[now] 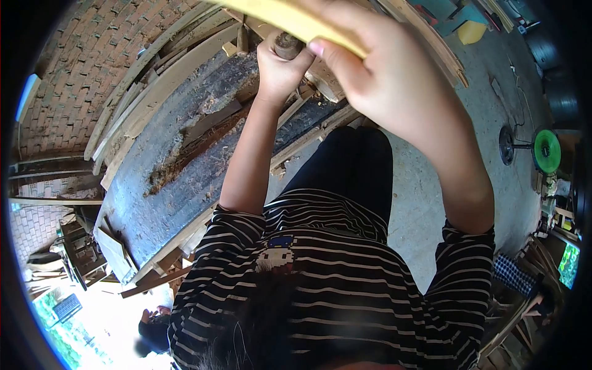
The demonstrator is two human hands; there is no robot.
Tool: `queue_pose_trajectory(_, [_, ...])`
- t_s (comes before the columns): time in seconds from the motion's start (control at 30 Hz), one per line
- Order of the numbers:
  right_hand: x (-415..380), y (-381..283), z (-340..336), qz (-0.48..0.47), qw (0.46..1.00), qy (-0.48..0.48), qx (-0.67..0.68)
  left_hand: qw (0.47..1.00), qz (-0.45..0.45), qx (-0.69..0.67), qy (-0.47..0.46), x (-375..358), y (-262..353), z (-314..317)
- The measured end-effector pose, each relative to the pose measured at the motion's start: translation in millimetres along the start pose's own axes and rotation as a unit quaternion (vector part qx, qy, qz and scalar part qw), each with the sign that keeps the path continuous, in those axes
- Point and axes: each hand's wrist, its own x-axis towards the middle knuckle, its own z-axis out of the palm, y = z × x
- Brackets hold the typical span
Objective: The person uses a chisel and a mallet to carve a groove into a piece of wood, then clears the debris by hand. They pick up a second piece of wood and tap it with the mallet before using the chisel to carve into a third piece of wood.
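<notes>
At the top of the head view, my left hand (279, 73) is closed around a round wooden handle (288, 45). Its butt end faces up toward me, and whatever it belongs to is hidden below the fist. My right hand (385, 65) grips a long, pale yellow bar (290, 21), perhaps wood, which crosses above the left fist. Motion blurs the bar, and its far end runs out of the frame. Both hands are over the workbench (154, 209), whose dark, worn top has a long rough-edged trough.
Planks (132, 114) lie along the bench's far side by a brick wall (98, 68). A small wooden peg (242, 40) stands beyond my left hand. To the right, a green fan (546, 151) is on the concrete floor (425, 203). Another person (154, 330) is at lower left.
</notes>
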Motion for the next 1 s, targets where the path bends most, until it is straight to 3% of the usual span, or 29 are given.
queue_pose_trajectory(0.03, [7, -10, -14, -0.002, 0.991, -0.008, 0.133, 1.0, -0.007, 0.019, -0.001, 1, -6, -4])
queue_pose_trajectory(0.13, [6, -2, -1, -0.092, 0.962, 0.057, 0.251, 1.0, 0.004, 0.024, 0.006, 1, -5, -2])
queue_pose_trajectory(0.17, [2, -2, 11, -0.053, 0.986, 0.038, 0.154, 1.0, 0.012, 0.014, 0.0, 1, -7, -2])
queue_pose_trajectory(0.23, [-8, 0, 13, 0.118, 0.981, -0.154, 0.012, 1.0, 0.011, -0.012, -0.008, 0, -10, -5])
queue_pose_trajectory(0.33, [-15, 11, 23, 0.078, 0.992, -0.076, 0.058, 1.0, 0.016, -0.013, -0.002, -2, -6, 0])
queue_pose_trajectory(0.4, [-17, 9, 17, 0.087, 0.991, -0.08, 0.066, 0.998, 0.014, -0.057, -0.013, -4, -8, 0])
queue_pose_trajectory(0.47, [-19, 8, 11, 0.031, 0.996, 0.012, 0.08, 1.0, -0.01, -0.004, -0.017, -4, -10, -2])
queue_pose_trajectory(0.6, [-3, -4, -11, -0.029, 0.978, 0.025, 0.204, 0.999, -0.024, 0.032, 0.001, 1, -12, -3])
queue_pose_trajectory(0.63, [-9, 9, 6, -0.033, 0.987, 0.052, 0.146, 1.0, -0.01, 0.009, -0.003, 0, -9, 0])
queue_pose_trajectory(0.7, [-10, 5, 5, 0.09, 0.984, -0.148, 0.043, 1.0, 0.008, -0.006, -0.023, -2, -3, -1])
queue_pose_trajectory(0.73, [-12, 4, 10, 0.068, 0.989, -0.128, 0.035, 0.998, 0.06, 0.031, 0.003, -2, -2, 1])
queue_pose_trajectory(0.83, [-9, 7, 18, 0.052, 0.994, -0.093, 0.027, 0.996, 0.087, 0.011, 0.0, -1, -4, 2])
queue_pose_trajectory(0.9, [-5, 3, 18, -0.023, 0.999, -0.008, 0.03, 0.997, 0.079, 0.009, 0.005, -3, 2, 3])
queue_pose_trajectory(1.0, [2, -17, -8, -0.023, 0.997, 0.005, 0.073, 0.999, 0.013, -0.024, 0.019, -4, 4, 3])
